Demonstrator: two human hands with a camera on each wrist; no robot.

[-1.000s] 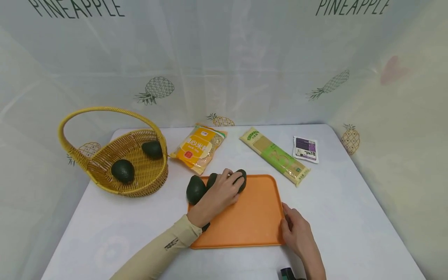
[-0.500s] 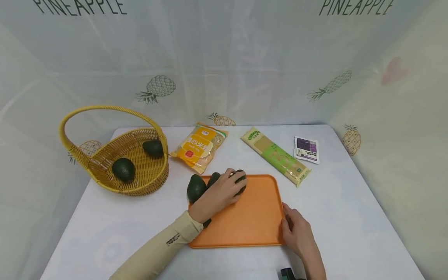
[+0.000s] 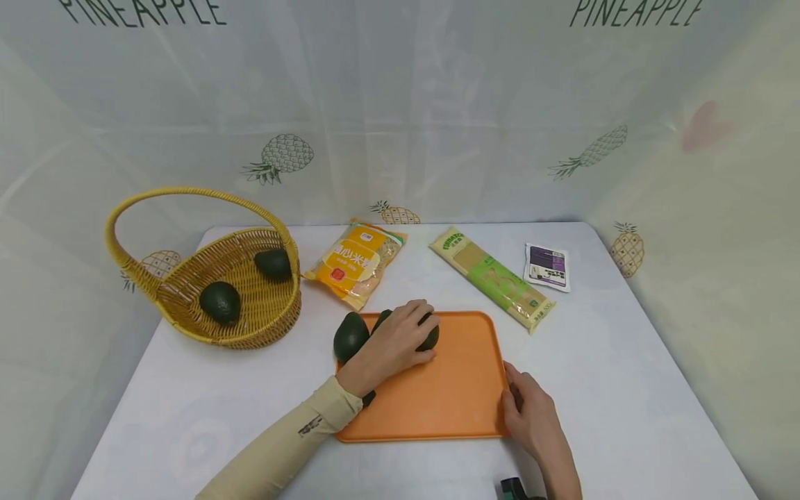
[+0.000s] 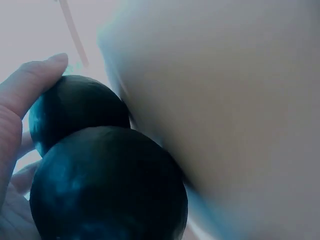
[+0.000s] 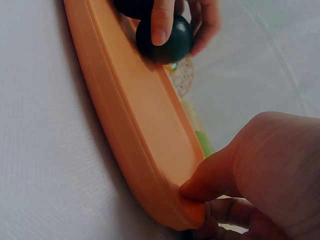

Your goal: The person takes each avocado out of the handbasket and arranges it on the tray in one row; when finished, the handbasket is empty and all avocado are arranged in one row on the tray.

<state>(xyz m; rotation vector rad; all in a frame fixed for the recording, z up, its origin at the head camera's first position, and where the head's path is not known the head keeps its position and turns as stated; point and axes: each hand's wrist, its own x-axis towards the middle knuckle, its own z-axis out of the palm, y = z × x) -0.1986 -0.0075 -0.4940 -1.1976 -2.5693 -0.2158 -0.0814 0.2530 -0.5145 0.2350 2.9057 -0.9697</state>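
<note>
My left hand (image 3: 395, 342) reaches over an orange tray (image 3: 453, 392) and grips a dark green avocado (image 3: 429, 338) near its back edge. In the right wrist view, the thumb and fingers lie on either side of that avocado (image 5: 172, 46). Another avocado (image 3: 351, 337) sits at the tray's back left corner, with one more (image 3: 380, 319) beside it partly behind the hand. Under the left wrist, a dark avocado (image 3: 369, 398) is mostly hidden. My right hand (image 3: 536, 415) pinches the tray's right edge, thumb on the rim (image 5: 175, 200) and fingers below.
A yellow wicker basket (image 3: 286, 321) with a tall handle holds two avocados (image 3: 220, 303) at the left. Behind the tray lie an orange grain bag (image 3: 357, 264), a long green packet (image 3: 494, 279) and a small purple-white sachet (image 3: 547, 267). A dark object (image 3: 514, 488) shows by the right wrist.
The left hand's fingers have shifted slightly over the avocado, covering more of its top. The right hand and the tray have stayed in place.
</note>
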